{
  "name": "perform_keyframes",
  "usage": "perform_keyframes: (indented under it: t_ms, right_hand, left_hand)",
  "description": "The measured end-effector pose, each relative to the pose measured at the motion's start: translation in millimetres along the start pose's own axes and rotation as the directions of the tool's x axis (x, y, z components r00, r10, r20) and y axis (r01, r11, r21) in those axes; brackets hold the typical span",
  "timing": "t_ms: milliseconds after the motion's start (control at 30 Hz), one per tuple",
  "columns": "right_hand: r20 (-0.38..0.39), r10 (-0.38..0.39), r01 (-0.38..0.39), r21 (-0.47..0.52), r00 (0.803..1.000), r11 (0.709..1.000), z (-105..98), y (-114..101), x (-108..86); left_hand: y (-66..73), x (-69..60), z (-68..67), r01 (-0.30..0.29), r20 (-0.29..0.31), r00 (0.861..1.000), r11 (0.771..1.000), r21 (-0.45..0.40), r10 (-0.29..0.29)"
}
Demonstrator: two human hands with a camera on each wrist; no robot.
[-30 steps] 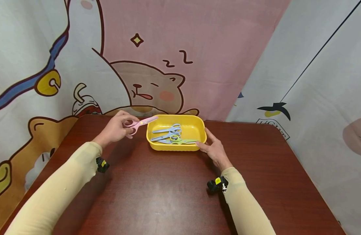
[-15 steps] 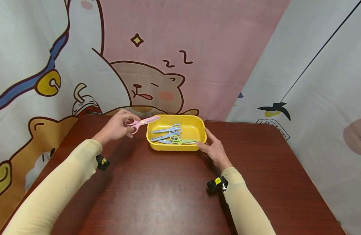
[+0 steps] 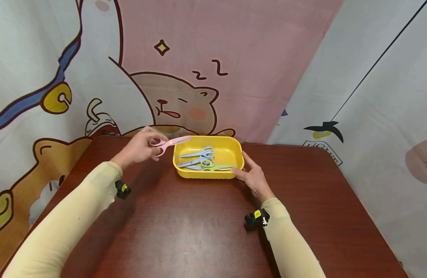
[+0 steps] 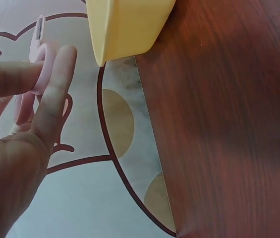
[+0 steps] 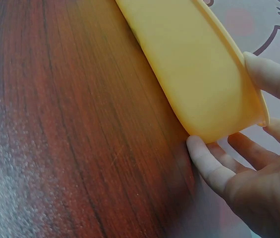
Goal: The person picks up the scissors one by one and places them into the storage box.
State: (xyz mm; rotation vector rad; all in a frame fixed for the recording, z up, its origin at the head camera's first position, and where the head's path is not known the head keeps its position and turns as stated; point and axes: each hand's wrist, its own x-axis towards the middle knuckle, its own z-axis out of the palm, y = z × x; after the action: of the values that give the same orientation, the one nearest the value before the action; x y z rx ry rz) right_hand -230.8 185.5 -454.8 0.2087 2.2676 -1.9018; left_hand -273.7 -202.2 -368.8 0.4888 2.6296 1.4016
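Pink scissors (image 3: 169, 143) are held by their handle loops in my left hand (image 3: 141, 146), above the table, with the blades pointing right over the left rim of a yellow tray (image 3: 213, 175). The left wrist view shows the pink scissors' loop (image 4: 44, 69) between the fingers. Inside the tray lie several light blue scissors (image 3: 199, 159) and one pair of green scissors (image 3: 215, 167). My right hand (image 3: 253, 175) grips the tray's right end. In the right wrist view, its thumb is on the rim and its fingers are at the lower corner.
The tray stands near the far edge of a dark brown wooden table (image 3: 185, 231). Behind the table hangs a cloth (image 3: 255, 69) printed with cartoon animals. Small wrist cameras (image 3: 123, 189) are strapped to both sleeves.
My left hand has moved slightly up and to the right with the pink scissors, bringing the blades a little further over the tray. The right hand and tray have stayed still.
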Motion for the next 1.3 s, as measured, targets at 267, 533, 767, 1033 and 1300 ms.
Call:
perform_keyframes:
  t_ms: [267,533,767,1033,1300]
  right_hand:
    - [0.009,-0.006,0.006,0.006,1.000,1.000,0.0,0.7,1.1]
    - [0.002,-0.009,0.009,-0.008,1.000,1.000,-0.1,1.6,1.4]
    - [0.001,-0.015,0.015,-0.012,1.000,1.000,-0.5,2.1,1.1]
    - [-0.003,-0.005,0.005,-0.012,1.000,1.000,-0.8,0.9,1.5]
    - [0.005,-0.011,0.011,0.000,1.000,1.000,-0.6,0.1,0.8]
  left_hand:
    - [2.8,4.4,1.1,-0.008,0.008,1.000,1.000,0.011,0.008]
    - [8.3,8.2,4.2,-0.001,0.018,1.000,1.000,0.014,0.000]
    - [12.6,11.8,8.2,-0.015,0.026,1.000,1.000,0.017,0.014]
    - [17.0,18.1,14.6,-0.027,0.039,0.999,1.000,-0.001,0.027]
    - [23.5,22.3,20.9,-0.043,0.048,0.998,0.998,0.035,0.042]
